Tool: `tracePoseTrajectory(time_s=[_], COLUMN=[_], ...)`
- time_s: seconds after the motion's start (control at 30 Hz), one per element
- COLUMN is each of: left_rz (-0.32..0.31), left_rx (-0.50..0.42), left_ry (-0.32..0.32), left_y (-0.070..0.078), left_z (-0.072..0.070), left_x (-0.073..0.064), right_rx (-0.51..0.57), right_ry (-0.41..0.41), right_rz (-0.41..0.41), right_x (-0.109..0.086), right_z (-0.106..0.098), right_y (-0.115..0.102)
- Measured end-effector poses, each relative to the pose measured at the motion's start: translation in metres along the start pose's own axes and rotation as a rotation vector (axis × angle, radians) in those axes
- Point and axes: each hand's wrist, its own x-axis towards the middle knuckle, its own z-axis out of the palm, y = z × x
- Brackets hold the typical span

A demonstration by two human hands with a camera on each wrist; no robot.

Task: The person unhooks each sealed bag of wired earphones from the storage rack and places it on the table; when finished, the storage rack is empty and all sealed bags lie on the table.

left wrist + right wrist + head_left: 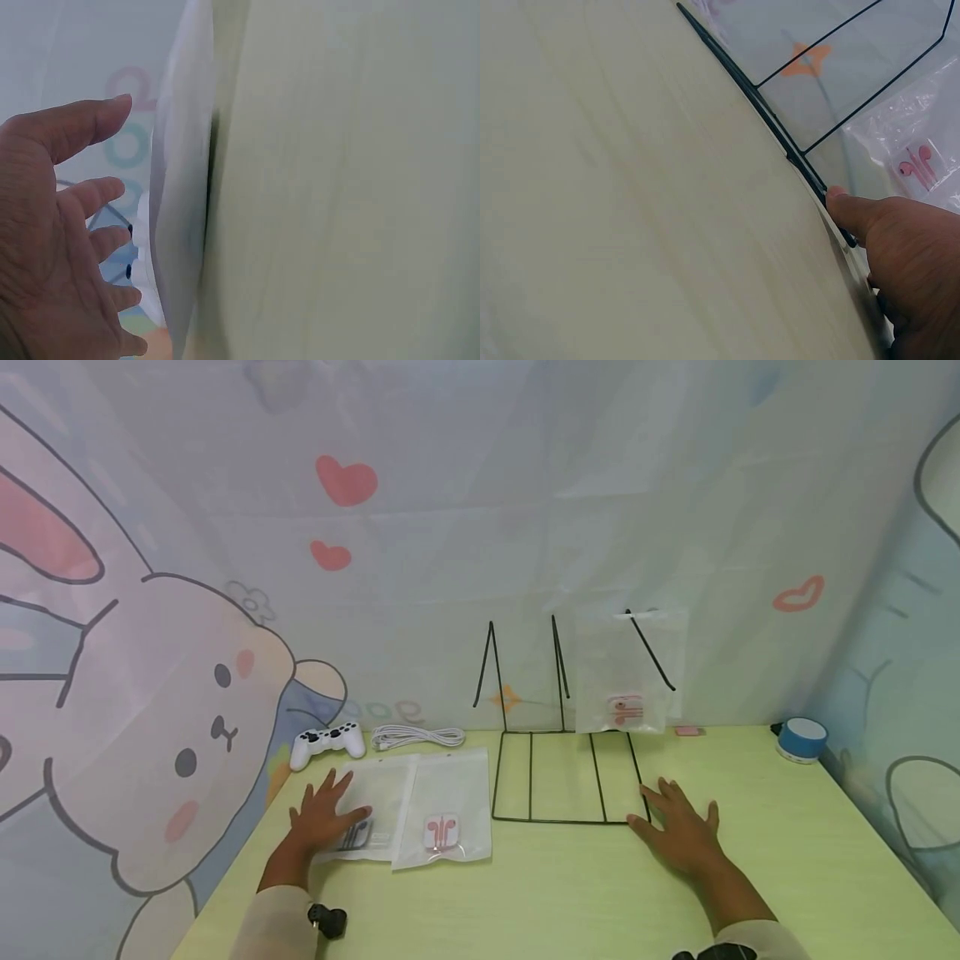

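My left hand (321,818) hovers with spread fingers over a clear bag (386,781) holding dark earphones (357,834), which it partly covers. Overlapping that bag lies a second one (453,785) with pink earphones (441,832) in a small case. In the left wrist view, the palm and fingers (75,202) are clear of the bag's raised edge (180,180). My right hand (678,835) touches the front right corner of a black wire rack (561,821), its thumb (851,210) against the wire. From the rack's right prong hangs another clear bag (600,664) with pink earphones (626,710).
A white game controller (327,743) and a coiled white cable (417,737) lie at the back left. Behind the rack sits a small pink item (689,731). A blue and white round container (802,739) stands at the back right, near the printed backdrop (450,527).
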Motion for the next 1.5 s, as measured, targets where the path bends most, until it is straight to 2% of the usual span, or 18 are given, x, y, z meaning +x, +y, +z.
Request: tracePoseTrajectory(time_s=[0.23,0.47,0.7,1.2,1.5], left_rz=[0.046,0.054,0.081,0.211,0.26], left_rx=[0.072,0.146,0.129,0.091,0.076], left_ry=[0.072,0.06,0.057,0.041,0.024], left_y=[0.016,0.039,0.072,0.138,0.168], left_z=[0.008,0.019,0.028,0.058,0.07], left_x=[-0.002,-0.001,-0.004,-0.003,-0.004], right_rx=[-0.002,-0.011,-0.007,0.018,0.006], right_ry=[0.006,0.012,0.012,0.006,-0.004], right_rz=[-0.003,-0.004,-0.003,0.002,0.009], right_x=[0.0,0.001,0.001,-0.001,0.0], right_z=[0.0,0.001,-0.001,-0.003,0.0], right_y=[0.001,0.004,0.002,-0.002,0.0])
